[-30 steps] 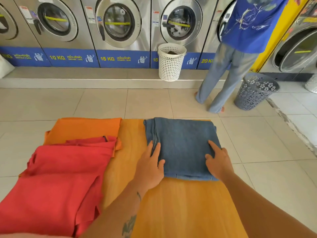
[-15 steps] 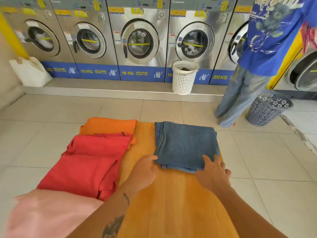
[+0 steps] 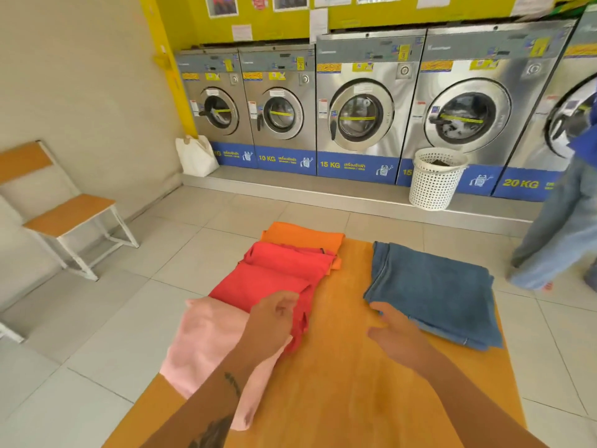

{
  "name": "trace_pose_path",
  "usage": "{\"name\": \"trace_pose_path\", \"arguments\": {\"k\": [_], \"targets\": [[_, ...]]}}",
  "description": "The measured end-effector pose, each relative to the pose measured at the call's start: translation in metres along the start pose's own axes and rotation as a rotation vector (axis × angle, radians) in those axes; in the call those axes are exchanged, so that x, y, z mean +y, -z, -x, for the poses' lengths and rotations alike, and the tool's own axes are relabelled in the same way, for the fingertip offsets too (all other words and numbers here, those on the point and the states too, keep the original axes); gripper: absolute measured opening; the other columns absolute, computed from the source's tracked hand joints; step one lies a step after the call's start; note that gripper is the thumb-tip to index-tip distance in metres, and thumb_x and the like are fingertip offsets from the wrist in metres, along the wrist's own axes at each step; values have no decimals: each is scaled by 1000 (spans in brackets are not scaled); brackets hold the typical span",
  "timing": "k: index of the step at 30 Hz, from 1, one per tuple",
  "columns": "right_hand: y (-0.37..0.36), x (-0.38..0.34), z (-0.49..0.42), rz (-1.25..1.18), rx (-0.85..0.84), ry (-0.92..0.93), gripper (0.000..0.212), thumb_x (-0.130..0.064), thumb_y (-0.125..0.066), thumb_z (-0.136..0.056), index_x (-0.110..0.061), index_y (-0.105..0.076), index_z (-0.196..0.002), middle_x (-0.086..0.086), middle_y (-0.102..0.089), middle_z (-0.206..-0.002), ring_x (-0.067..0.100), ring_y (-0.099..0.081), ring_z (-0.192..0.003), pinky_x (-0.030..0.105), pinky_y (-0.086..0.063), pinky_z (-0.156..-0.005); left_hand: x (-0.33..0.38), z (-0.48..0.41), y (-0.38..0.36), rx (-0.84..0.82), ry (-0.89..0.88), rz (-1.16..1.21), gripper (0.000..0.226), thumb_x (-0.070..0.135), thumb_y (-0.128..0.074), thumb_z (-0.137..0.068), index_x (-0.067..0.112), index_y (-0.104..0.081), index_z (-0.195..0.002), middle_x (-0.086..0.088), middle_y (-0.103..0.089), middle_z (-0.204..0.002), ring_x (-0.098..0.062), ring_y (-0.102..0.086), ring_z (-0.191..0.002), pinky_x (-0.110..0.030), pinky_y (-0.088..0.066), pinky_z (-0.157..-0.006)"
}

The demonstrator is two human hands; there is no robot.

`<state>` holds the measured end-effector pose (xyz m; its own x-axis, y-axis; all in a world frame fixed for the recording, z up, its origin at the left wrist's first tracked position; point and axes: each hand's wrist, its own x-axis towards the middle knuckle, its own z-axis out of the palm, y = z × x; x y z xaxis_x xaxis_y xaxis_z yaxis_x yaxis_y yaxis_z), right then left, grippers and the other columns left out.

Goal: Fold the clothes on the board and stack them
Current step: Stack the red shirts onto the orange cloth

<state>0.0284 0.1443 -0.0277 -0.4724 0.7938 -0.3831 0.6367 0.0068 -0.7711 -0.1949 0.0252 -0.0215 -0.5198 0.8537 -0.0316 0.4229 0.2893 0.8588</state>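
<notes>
both hands off folded jeans [image 3: 433,292] now; left hand [image 3: 274,321] loosely curled over red cloth [image 3: 277,276], right hand [image 3: 397,334] open, empty, above board [image 3: 339,383]

A row of washing machines lines the back wall, and the blue band along the base of each carries its load size in yellow. The second washing machine [image 3: 279,108] from the left reads "10 KG" on its blue panel [image 3: 284,161]. The third washing machine [image 3: 358,114] reads "15 KG" on its blue panel [image 3: 357,168]. The machine at the far right reads "20 KG" on its blue panel [image 3: 523,184]. White script follows each weight but is too small to make out. The yellow stickers and wall notices are blurred.
</notes>
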Motion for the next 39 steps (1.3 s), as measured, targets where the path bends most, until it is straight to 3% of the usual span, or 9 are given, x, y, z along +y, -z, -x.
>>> {"name": "trace_pose_path", "arguments": {"k": [3,7,10,14,18,26,30,35,39], "targets": [[-21,-19,-2,-32,-57,-6,57,-25,-57,-95,-32,-35,-148,4,-33,-155,20,-45,-131,25,-44,-75,-15,-9,31,40,12,-7,34,1,-51,-92,18,-68,-116,7,-68,-113,-6,-62,-104,-19,-47,-93],[-52,-51,-25,-77,-50,-36,53,-23,-58,-95,-30,-40,-144,5,-42,-145,12,-56,-108,18,-41,-63,-50,-37,67,38,30,12,35,2,-51,-92,24,-67,-114,9,-66,-115,-1,-60,-100,-11,-44,-82],[-80,-73,-48,-144,-11,-102,48,-19,-58,-95,-24,-45,-140,3,-56,-109,9,-55,-76,20,-44,-61,-78,-67,92,8,18,20,35,4,-52,-93,31,-66,-110,14,-64,-115,5,-58,-98,-1,-40,-70],[-113,-95,-80,-276,102,-204,42,-16,-58,-95,-21,-48,-135,1,-57,-92,14,-55,-76,36,-50,-78,-108,-114,116,-46,-3,60,38,5,-53,-94,39,-64,-103,15,-61,-115,4,-60,-99,0,-40,-74],[-123,-107,-109,-359,218,-272,41,-23,-59,-94,-26,-47,-133,1,-58,-113,18,-55,-94,45,-46,-94,-120,-159,128,-107,3,53,37,9,-48,-95,35,-65,-114,13,-57,-125,-10,-58,-112,-24,-44,-98],[-120,-111,-171,-324,365,-335,27,-22,-51,-95,-28,-48,-121,1,-54,-74,15,-49,-64,34,-44,-62,-140,-251,106,-222,-27,-60,39,11,-47,-96,28,-64,-126,9,-48,-125,-11,-50,-116,-30,-39,-103],[-129,-101,-202,-331,404,-353,21,-22,-51,-95,-23,-50,-116,3,-52,-75,16,-46,-64,30,-37,-59,-162,-279,85,-298,-31,-109,38,19,-51,-93,38,-64,-124,-1,-52,-122,-13,-55,-102,-35,-45,-100],[-138,-104,-217,-529,334,-336,17,-16,-52,-95,-26,-61,-106,3,-59,-90,17,-50,-72,30,-35,-56,-159,-294,85,-381,0,-27,38,14,-55,-90,41,-67,-114,-5,-56,-108,-17,-59,-88,-28,-49,-73],[-136,-114,-222,-537,198,-269,26,-10,-54,-95,-28,-69,-106,3,-68,-103,20,-62,-81,32,-50,-67,-149,-296,92,-433,51,139,41,5,-58,-89,40,-70,-106,9,-56,-115,-16,-59,-103,-42,-55,-90]]}}
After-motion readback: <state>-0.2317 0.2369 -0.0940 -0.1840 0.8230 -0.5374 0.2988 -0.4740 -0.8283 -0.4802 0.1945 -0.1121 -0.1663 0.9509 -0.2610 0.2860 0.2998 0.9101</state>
